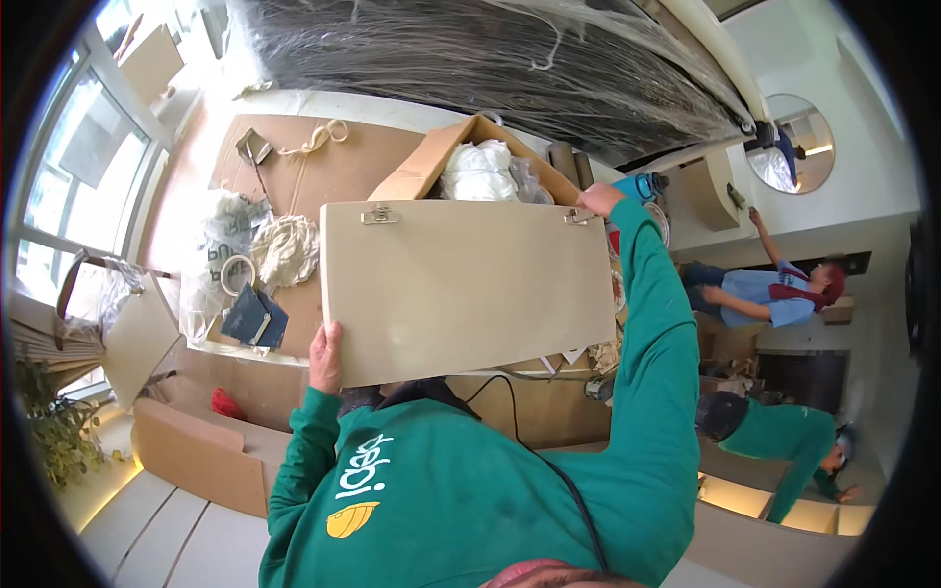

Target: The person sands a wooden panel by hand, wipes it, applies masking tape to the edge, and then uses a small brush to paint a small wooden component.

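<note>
Between our two hands we hold one beige panel [461, 289] with two metal hinges [379, 214] on its top edge, our left hand [326, 359] in a closed grip on its lower corner, our right hand [600, 199] clasping the upper corner, above one open cardboard box [428, 162].

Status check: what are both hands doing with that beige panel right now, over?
Left hand grips the beige panel at its lower corner. Right hand holds its top edge by a metal hinge. Open cardboard box behind it; two other people off right.
</note>
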A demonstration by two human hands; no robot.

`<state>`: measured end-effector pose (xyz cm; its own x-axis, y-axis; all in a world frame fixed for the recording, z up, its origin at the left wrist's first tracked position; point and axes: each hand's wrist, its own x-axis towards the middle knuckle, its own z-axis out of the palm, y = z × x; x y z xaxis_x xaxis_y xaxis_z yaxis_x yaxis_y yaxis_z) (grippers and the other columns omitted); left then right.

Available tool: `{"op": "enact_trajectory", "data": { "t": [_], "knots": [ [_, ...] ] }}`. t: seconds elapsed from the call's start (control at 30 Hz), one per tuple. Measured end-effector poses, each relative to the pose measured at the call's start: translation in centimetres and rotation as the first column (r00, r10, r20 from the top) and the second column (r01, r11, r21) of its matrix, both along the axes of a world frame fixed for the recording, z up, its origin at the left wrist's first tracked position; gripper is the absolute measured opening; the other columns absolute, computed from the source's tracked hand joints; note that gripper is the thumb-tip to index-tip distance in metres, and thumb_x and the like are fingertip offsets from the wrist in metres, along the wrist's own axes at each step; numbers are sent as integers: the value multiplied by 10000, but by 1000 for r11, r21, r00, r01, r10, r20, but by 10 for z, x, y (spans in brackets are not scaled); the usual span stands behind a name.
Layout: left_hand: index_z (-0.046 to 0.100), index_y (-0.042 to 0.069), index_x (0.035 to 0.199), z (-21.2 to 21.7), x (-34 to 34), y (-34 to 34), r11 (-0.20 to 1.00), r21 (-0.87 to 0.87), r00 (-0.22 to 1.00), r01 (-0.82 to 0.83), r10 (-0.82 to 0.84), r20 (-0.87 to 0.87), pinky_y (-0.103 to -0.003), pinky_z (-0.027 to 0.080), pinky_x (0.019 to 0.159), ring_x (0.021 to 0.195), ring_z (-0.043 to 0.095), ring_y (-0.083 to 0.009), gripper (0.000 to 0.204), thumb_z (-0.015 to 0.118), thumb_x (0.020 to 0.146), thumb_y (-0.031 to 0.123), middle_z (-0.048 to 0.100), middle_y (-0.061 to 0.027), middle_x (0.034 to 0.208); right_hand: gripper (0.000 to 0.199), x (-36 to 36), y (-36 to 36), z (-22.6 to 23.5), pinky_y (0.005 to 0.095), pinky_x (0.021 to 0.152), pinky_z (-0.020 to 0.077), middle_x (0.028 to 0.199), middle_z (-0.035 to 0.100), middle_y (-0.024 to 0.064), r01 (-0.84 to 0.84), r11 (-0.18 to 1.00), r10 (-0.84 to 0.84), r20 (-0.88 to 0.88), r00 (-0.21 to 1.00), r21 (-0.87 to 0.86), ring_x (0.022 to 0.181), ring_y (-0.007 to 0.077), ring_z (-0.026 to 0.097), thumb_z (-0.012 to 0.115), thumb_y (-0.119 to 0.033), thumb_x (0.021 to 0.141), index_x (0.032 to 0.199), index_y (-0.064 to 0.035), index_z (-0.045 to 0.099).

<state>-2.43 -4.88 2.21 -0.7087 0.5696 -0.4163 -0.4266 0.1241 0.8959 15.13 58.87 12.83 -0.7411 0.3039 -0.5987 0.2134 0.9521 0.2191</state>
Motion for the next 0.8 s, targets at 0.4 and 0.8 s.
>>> {"op": "enact_trajectory", "data": {
  "t": [0.4, 0.8],
  "knots": [
    [606, -27, 1170, 4, -2, 2, 985, 152, 991, -85, 69, 112, -239, 440, 732, 837, 502, -61, 398, 549, 1045, 346, 598, 9, 930, 608, -155, -320, -29, 529, 1213, 239, 1549, 336, 287, -187, 933, -60, -644, 763, -308, 1460, 403, 320, 465, -143, 882, 1442, 87, 408],
    [608, -19, 1090, 10, -4, 2, 989, 133, 995, -69, 59, 84, -246, 384, 662, 771, 429, -56, 374, 553, 1043, 348, 529, 33, 841, 635, -81, -256, -40, 428, 1230, 236, 1522, 431, 222, 63, 965, -236, -741, 628, -254, 1456, 368, 346, 450, -18, 833, 1466, 32, 435]
  ]
}}
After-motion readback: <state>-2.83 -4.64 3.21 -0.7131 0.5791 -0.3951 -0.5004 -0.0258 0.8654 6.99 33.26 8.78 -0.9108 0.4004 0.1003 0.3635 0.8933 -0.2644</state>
